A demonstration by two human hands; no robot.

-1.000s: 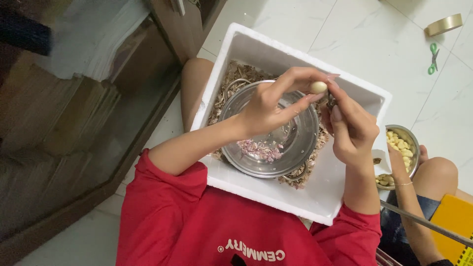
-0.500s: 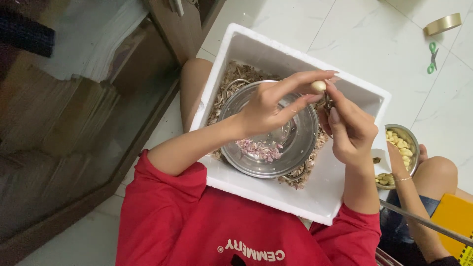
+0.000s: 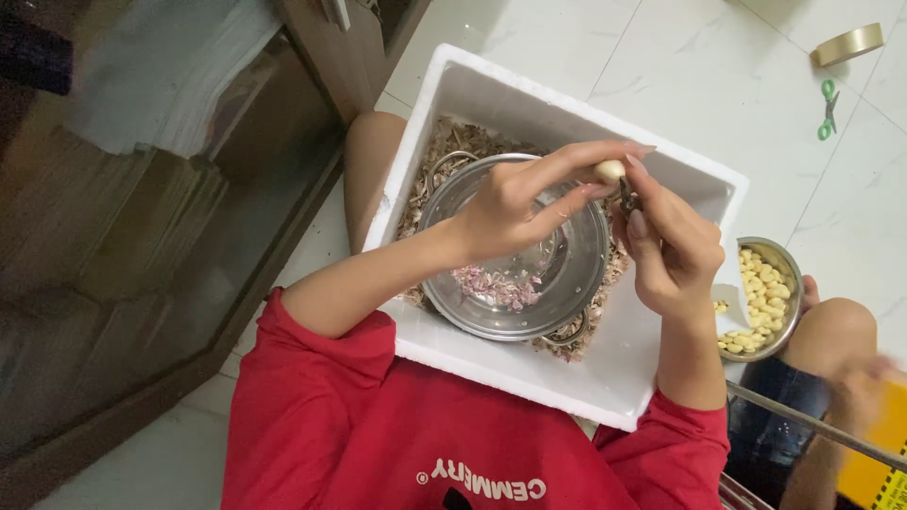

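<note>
1. Clove (image 3: 609, 171): head view shows it pinched at the fingertips of the left hand (image 3: 515, 203), above the far rim of the steel bowl (image 3: 515, 250). Judged small, light, firm, slick once peeled; best held by its sides.
2. Right hand (image 3: 673, 247) is closed around a small dark tool (image 3: 627, 196), tip at the clove.
3. Bowl sits in a white foam box (image 3: 605, 378) littered with skins; purple peelings lie in the bowl.
4. Second bowl (image 3: 770, 297) of peeled cloves stands beside the box. Scissors (image 3: 827, 109) and tape roll (image 3: 848, 43) lie well apart. Nothing obstructs the hands.
</note>
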